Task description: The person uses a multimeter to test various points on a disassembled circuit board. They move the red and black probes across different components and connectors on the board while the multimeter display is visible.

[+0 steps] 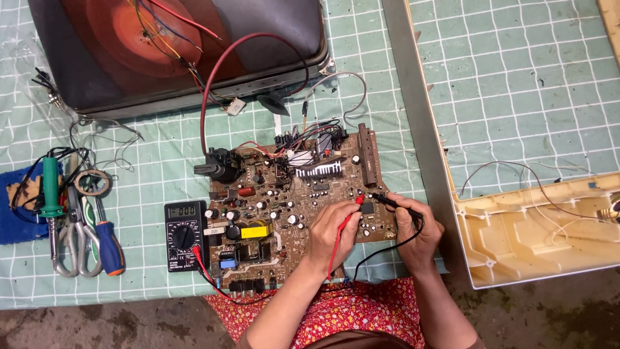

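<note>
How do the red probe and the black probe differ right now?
The red probe sits in the left hand; the black probe is in the right hand. The red one slants up and right, the black one lies flatter, pointing left. Both tips meet the circuit board.

Picture tube (174, 52) cut off by top edge; cream casing (536, 226) by right edge; multimeter (185, 234) reading too small.
</note>
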